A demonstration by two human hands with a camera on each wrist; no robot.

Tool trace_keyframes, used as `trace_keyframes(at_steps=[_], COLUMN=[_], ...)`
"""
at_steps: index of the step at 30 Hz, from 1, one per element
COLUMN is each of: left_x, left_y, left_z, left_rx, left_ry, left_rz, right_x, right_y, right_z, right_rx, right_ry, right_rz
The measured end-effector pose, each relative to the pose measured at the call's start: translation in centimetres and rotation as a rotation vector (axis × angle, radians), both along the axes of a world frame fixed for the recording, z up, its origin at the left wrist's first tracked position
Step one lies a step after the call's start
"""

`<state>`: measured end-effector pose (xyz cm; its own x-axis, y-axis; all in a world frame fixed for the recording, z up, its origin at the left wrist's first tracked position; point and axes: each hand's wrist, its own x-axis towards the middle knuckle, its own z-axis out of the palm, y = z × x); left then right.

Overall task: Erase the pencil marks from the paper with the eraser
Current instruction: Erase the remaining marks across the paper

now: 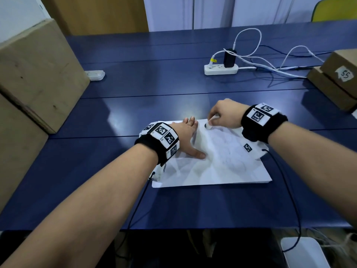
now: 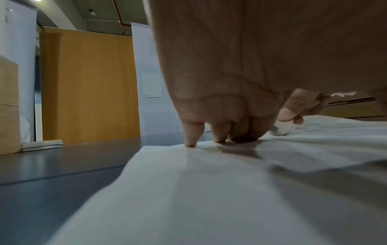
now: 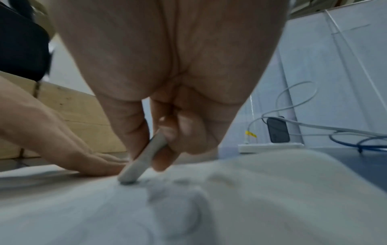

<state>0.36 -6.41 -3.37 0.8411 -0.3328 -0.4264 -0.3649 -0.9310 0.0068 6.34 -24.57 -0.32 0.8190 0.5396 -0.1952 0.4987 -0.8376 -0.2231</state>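
A white sheet of paper [image 1: 222, 167] with faint pencil lines lies on the blue table [image 1: 154, 84], on top of a thin stack. My left hand [image 1: 188, 138] presses flat on the sheet's upper left part, fingers straight [image 2: 191, 137]. My right hand [image 1: 222, 115] pinches a white eraser [image 1: 209, 123] near the paper's top edge. The eraser [image 3: 142, 159] is a flat slab held between thumb and fingers, its lower end touching the paper [image 3: 104, 207]. From the left wrist view the eraser [image 2: 282, 128] shows beyond my fingers. The paper [image 2: 188, 190] is slightly rumpled.
Large cardboard boxes [image 1: 32, 74] stand along the left edge, and smaller boxes [image 1: 338, 74] at the right. A white power strip [image 1: 221, 69] with a black charger and tangled cables sits behind the paper. Another white strip [image 1: 94, 75] lies at the left.
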Motion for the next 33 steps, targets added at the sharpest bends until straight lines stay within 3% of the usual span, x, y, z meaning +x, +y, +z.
trace_keyframes(at_steps=[5, 10, 12, 17, 24, 30, 33], left_x=[0.1, 0.2, 0.2, 0.2, 0.1, 0.2, 0.1], left_y=[-0.2, 0.1, 0.0, 0.0, 0.0, -0.1, -0.1], left_z=[-0.1, -0.2, -0.2, -0.1, -0.1, -0.1, -0.1], left_rx=[0.001, -0.004, 0.003, 0.012, 0.0, 0.007, 0.004], left_ry=[0.021, 0.013, 0.013, 0.027, 0.02, 0.022, 0.019], left_rz=[0.019, 0.008, 0.008, 0.01, 0.01, 0.018, 0.017], right_x=[-1.9, 0.5, 0.6, -2.2, 0.2, -2.4, -1.2], right_y=[-0.1, -0.5, -0.8, -0.6, -0.9, -1.0, -1.2], right_z=[0.5, -0.2, -0.3, 0.4, 0.1, 0.3, -0.2], right_rx=[-0.071, 0.027, 0.048, -0.028, 0.052, -0.039, 0.011], right_ry=[0.236, -0.035, -0.039, 0.305, 0.019, 0.303, 0.155], right_rz=[0.14, -0.06, -0.08, 0.134, -0.053, 0.107, 0.025])
